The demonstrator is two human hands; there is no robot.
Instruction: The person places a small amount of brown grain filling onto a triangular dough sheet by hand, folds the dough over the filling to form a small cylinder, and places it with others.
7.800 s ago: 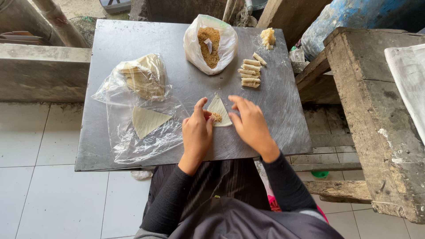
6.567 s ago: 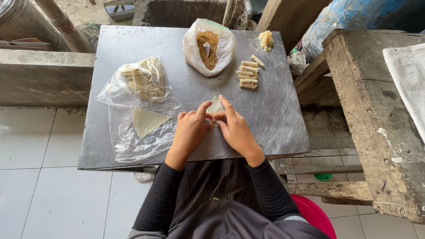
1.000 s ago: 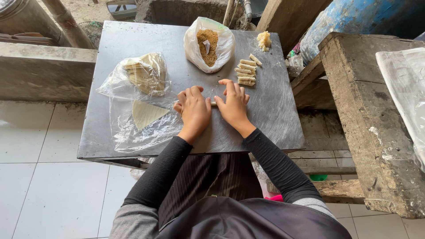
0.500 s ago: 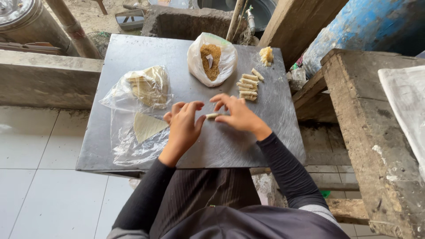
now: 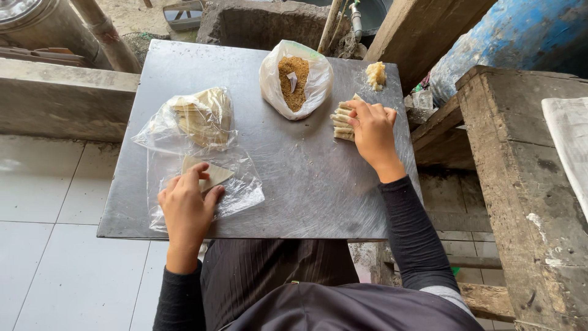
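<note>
Now apart: right hand [image 5: 372,130] setting finished roll onto roll stack [image 5: 343,119], fingers pinching it; left hand [image 5: 185,208] spread flat on triangular wrapper [image 5: 210,173].

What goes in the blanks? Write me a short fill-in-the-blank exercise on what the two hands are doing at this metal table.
1. The right hand rests on the stack of ____ pastry sticks.
2. The left hand touches a ____-shaped pastry wrapper lying on clear plastic sheet.
3. The open plastic bag at the far edge of the metal table holds a ____ crumbly filling.

Missing words: rolled; triangle; brown
</note>
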